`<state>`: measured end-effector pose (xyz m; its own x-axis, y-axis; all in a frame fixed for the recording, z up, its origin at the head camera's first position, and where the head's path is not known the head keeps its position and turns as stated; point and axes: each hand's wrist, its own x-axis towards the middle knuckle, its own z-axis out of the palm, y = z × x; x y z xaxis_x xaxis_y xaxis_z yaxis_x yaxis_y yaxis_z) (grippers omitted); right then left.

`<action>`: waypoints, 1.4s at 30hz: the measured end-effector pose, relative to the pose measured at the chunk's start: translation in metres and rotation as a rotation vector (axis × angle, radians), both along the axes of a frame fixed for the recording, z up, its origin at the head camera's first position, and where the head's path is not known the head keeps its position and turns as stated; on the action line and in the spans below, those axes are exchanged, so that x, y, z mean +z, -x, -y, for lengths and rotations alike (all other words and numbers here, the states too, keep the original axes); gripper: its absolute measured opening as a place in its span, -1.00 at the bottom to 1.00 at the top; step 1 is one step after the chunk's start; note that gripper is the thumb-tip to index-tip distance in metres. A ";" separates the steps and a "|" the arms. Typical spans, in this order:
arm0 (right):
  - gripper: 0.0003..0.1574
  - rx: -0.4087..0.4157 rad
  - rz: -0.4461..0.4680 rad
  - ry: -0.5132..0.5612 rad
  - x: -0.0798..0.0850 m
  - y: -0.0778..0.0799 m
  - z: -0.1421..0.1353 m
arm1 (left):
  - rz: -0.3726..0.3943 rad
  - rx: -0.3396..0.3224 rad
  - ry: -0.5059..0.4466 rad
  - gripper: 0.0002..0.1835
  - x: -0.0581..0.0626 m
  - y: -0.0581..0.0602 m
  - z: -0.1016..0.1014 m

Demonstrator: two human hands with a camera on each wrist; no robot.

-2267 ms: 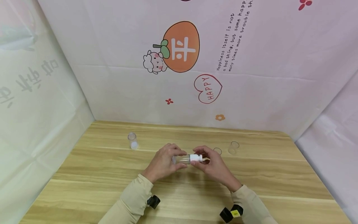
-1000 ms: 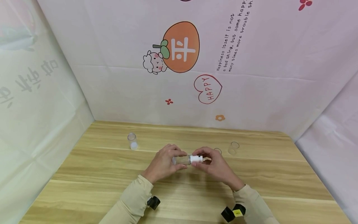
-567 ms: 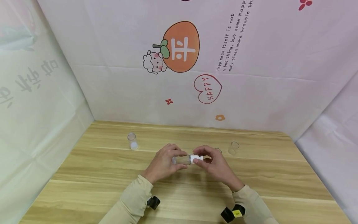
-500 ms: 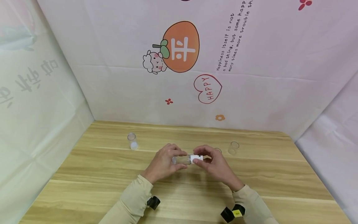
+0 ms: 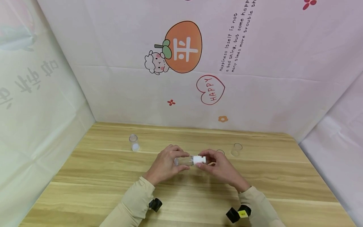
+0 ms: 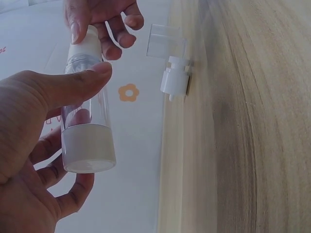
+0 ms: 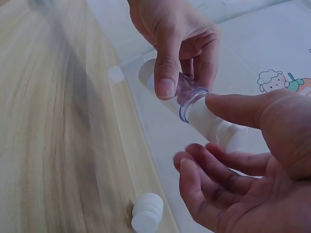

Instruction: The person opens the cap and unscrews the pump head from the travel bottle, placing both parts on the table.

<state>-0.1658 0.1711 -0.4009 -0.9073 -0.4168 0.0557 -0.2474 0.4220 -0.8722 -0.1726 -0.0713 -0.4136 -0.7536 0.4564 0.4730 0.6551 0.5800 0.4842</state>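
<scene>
Lying sideways above the table is a clear pump bottle (image 5: 184,161) with a white base band, its white pump head (image 5: 199,160) pointing right. My left hand (image 5: 167,162) grips the clear body, thumb on the near side and fingers on the far side. In the left wrist view that thumb (image 6: 80,85) crosses the bottle just below its neck. My right hand (image 5: 219,165) pinches the pump head between thumb and fingers at the neck. The right wrist view shows the right thumb (image 7: 233,107) on the white part, other fingers loosely curled below.
A clear bottle body (image 5: 134,143) with white inside its base stands at the back left. At the back right are a clear cap (image 5: 236,150) and a round clear rim (image 5: 221,152) partly behind my right hand. Another white pump head (image 6: 175,80) stands there too.
My right hand has shifted its fingers around the pump head, and its wrist has moved slightly right. The left hand and the bottle stay nearly in place.
</scene>
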 end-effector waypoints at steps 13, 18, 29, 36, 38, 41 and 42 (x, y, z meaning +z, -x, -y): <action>-0.63 0.050 0.032 0.034 0.003 0.001 -0.001 | 0.009 -0.005 0.005 -0.60 0.000 0.000 0.000; -0.62 0.045 0.016 0.040 0.003 0.000 -0.001 | 0.023 -0.007 0.004 -0.60 0.000 0.000 0.000; -0.62 0.050 0.008 0.090 0.003 0.002 0.002 | 0.039 0.002 0.014 -0.60 -0.001 -0.001 0.000; -0.60 0.064 0.001 0.128 0.005 0.001 0.005 | 0.050 -0.005 0.016 -0.60 -0.001 -0.001 0.001; -0.60 0.068 -0.001 0.142 0.005 0.001 0.006 | 0.053 -0.007 0.020 -0.60 -0.001 -0.001 0.002; -0.62 0.073 -0.014 0.155 0.005 0.000 0.007 | 0.059 -0.007 0.030 -0.61 -0.002 0.000 0.002; -0.62 0.075 -0.020 0.157 0.005 0.000 0.007 | 0.060 -0.006 0.035 -0.61 -0.002 0.000 0.002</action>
